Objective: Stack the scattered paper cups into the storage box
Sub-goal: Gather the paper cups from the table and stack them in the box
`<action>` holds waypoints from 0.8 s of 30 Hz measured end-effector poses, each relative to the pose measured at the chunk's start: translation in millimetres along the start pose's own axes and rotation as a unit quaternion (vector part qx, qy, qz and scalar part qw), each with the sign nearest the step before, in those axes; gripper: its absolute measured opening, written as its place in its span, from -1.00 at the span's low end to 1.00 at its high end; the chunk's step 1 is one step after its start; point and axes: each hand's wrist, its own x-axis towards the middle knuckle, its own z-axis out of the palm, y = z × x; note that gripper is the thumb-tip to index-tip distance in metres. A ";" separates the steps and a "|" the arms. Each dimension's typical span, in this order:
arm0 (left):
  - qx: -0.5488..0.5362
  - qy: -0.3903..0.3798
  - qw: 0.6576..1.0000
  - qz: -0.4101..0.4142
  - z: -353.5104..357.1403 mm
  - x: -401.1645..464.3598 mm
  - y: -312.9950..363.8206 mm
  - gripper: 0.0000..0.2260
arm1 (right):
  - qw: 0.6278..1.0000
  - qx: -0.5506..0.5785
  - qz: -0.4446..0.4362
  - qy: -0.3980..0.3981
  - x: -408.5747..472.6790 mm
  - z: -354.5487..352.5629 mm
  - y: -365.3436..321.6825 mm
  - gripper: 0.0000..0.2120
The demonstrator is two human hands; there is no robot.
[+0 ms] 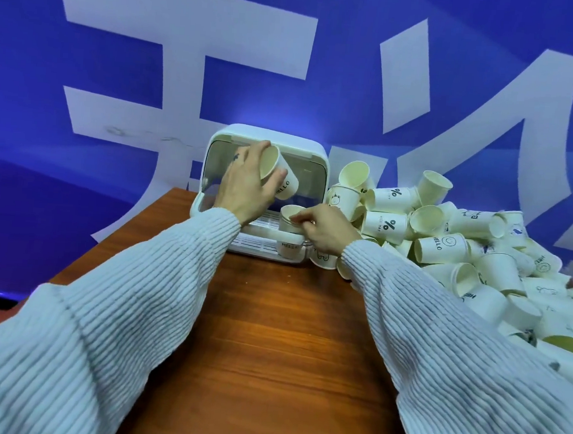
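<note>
A white storage box (316, 153) with its clear front lid raised stands at the far end of the wooden table (270, 334). My left hand (246, 183) grips a white paper cup (283, 174) marked HELLO, tilted with its mouth towards me, in front of the box opening. My right hand (325, 228) pinches the rim of a short stack of cups (289, 230) standing upright at the box's front right, on its slatted floor. A large heap of scattered paper cups (446, 234) lies to the right of the box.
A blue backdrop with large white characters (186, 74) hangs behind the table. The cup heap runs along the table's right side down to the near right. Bare wood lies between my two sleeved arms, and the table's left edge slants past the box.
</note>
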 end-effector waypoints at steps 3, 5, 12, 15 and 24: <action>0.020 -0.037 0.998 0.045 14.5 6.4 3.4 -0.50 | 0.990 0.074 0.015 0.120 -4.7 -5.9 7.0 -0.70; 0.031 -0.063 0.995 0.068 25.8 9.8 6.5 -0.52 | 0.976 0.108 0.032 0.188 -10.8 -13.1 16.3 -0.73; 0.231 -0.265 0.936 0.029 63.8 -3.0 11.7 -0.53 | 0.969 0.089 0.066 0.222 -43.3 -34.5 44.1 -0.75; 0.261 -0.318 0.912 0.008 71.0 -20.2 6.8 -0.40 | 0.968 0.083 0.079 0.221 -56.6 -39.1 53.1 -0.75; 0.173 -0.216 0.942 0.188 89.5 -58.5 74.5 -0.39 | 0.975 0.048 0.134 0.171 -125.3 -78.9 88.0 -0.74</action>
